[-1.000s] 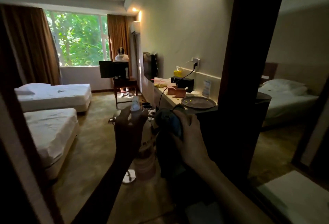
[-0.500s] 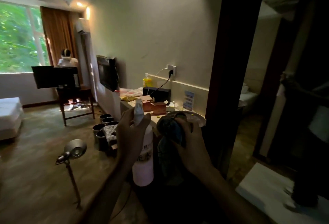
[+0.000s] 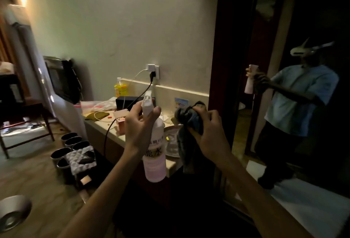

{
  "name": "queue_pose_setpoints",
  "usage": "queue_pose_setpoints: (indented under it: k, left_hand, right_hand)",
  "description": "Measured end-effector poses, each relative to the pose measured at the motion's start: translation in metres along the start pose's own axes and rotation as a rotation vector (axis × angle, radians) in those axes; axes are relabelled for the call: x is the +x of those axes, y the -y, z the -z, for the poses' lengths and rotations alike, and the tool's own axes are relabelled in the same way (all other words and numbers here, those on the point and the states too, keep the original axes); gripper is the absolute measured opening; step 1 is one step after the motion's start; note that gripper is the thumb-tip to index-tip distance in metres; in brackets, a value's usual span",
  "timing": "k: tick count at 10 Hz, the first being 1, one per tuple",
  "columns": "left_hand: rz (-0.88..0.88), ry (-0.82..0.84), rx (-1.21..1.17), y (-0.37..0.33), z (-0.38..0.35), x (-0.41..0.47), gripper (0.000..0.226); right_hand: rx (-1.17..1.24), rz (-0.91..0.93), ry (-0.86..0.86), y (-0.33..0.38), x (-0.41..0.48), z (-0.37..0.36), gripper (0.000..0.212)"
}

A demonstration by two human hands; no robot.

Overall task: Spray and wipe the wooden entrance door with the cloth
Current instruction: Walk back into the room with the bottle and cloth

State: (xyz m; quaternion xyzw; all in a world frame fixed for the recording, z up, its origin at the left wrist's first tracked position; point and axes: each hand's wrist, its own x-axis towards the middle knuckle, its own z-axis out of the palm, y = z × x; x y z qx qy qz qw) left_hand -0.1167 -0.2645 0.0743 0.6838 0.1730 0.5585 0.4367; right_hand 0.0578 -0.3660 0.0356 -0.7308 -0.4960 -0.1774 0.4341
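Left hand [image 3: 140, 129]: raised at chest height, fingers curled round the neck of the spray bottle [image 3: 154, 154], just below the nozzle head. The bottle is white with printed characters, held upright in the air in front of the counter [image 3: 106, 126] edge. Right hand [image 3: 208, 135]: level with the left, fingers clenched round a bunched dark cloth [image 3: 187, 122]; a loose tail of the cloth hangs down below the fist. Cloth and bottle sit just beside each other, with a narrow gap between them. Directly behind the right hand stands a dark wooden upright [image 3: 233, 48], running from floor level to the top of the view; whether it is the door itself or its frame cannot be told. Neither bottle nor cloth touches this wood. To the right of the upright, a reflective panel [image 3: 322, 143] shows a person in a light blue shirt [image 3: 303, 95] holding the same bottle and cloth. On the counter: a round plate [image 3: 172, 146] behind the bottle, a yellow bottle [image 3: 120, 88] against the wall, and a black cable [image 3: 117, 124] running up to a wall socket [image 3: 152, 70]. A television [image 3: 62, 78] hangs on the wall further left. On the floor beside the counter stands a cluster of dark cups [image 3: 72, 141]. A wooden chair [image 3: 24, 116] stands at the far left.
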Motion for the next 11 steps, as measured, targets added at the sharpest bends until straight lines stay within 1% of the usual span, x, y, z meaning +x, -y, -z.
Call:
queue_pose_setpoints:
  k: [1, 2, 3, 4, 5, 6, 7, 8, 9, 10, 11]
  left_hand:
    - [0.036, 0.037, -0.046, 0.025, -0.008, 0.038, 0.038]
    - [0.038, 0.099, -0.120, 0.055, -0.021, 0.073, 0.032]
    - [0.054, 0.173, -0.194, 0.083, -0.040, 0.103, 0.030]
    - [0.045, 0.276, -0.285, 0.113, -0.063, 0.132, 0.021]
    - [0.031, 0.375, -0.348, 0.142, -0.083, 0.156, 0.022]
    - [0.058, 0.494, -0.384, 0.176, -0.097, 0.171, 0.032]
    - [0.083, 0.564, -0.399, 0.204, -0.105, 0.183, 0.033]
    - [0.041, 0.604, -0.347, 0.222, -0.109, 0.187, 0.022]
    - [0.011, 0.673, -0.197, 0.224, -0.108, 0.190, 0.034]
    - [0.033, 0.709, -0.104, 0.220, -0.099, 0.193, 0.041]
    - [0.104, 0.758, -0.027, 0.220, -0.083, 0.195, 0.052]
  right_hand:
    - [-0.114, -0.008, -0.058, -0.017, 0.030, -0.017, 0.060]
    - [-0.215, -0.041, -0.104, -0.033, 0.053, -0.038, 0.060]
    - [-0.275, -0.091, -0.147, -0.046, 0.071, -0.062, 0.058]
    - [-0.334, -0.207, -0.173, -0.061, 0.087, -0.087, 0.061]
    - [-0.319, -0.353, -0.210, -0.069, 0.094, -0.111, 0.066]
    - [-0.314, -0.480, -0.185, -0.074, 0.089, -0.139, 0.074]
    - [-0.399, -0.628, -0.045, -0.079, 0.074, -0.162, 0.083]
    - [-0.438, -0.749, 0.111, -0.084, 0.052, -0.177, 0.064]
    - [-0.493, -0.858, 0.257, -0.083, 0.043, -0.177, 0.061]
    - [-0.488, -0.864, 0.249, -0.075, 0.046, -0.168, 0.066]
    - [-0.456, -0.809, 0.216, -0.055, 0.046, -0.160, 0.066]
